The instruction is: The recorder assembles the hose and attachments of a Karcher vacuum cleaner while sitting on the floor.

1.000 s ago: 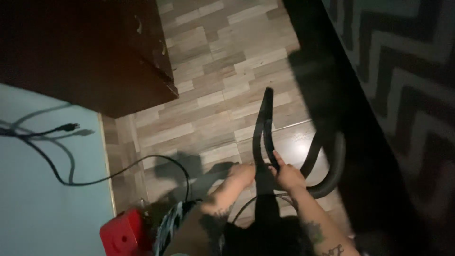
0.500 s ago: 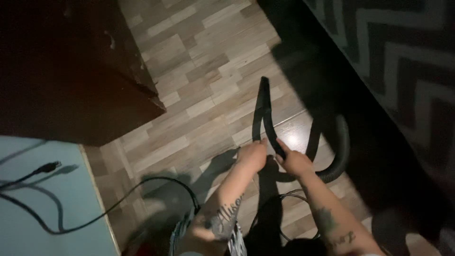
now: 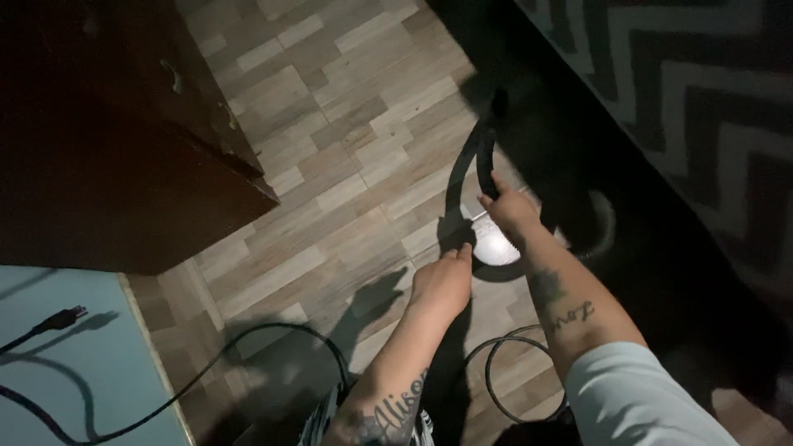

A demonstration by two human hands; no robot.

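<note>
The wood-look plank floor takes up most of the shot, one big stretch of pale grey-brown boards running diagonally. On the right there's one bed or mattress edge with a grey-and-dark zigzag cover, and its side throws a deep shadow over the floor next to it. Top left sits one dark brown wooden cabinet, chipped in a couple of spots along its edge. Bottom left is one light blue surface, with one black power cord trailing across it and onto the floor, its plug lying loose on the blue.

Then the main thing: one black vacuum hose, curving up from the floor near the middle and arching toward the shadow by the bed. A second thin black cable loop lies on the floor just under the person's arms.

Two hands, both the person's own, both forearms tattooed. The right hand is closed around the hose high up on the curve. The left hand is lower, fingers curled, touching the hose near its bottom bend; it's too dark to say if it's really gripping or just resting there.
</note>
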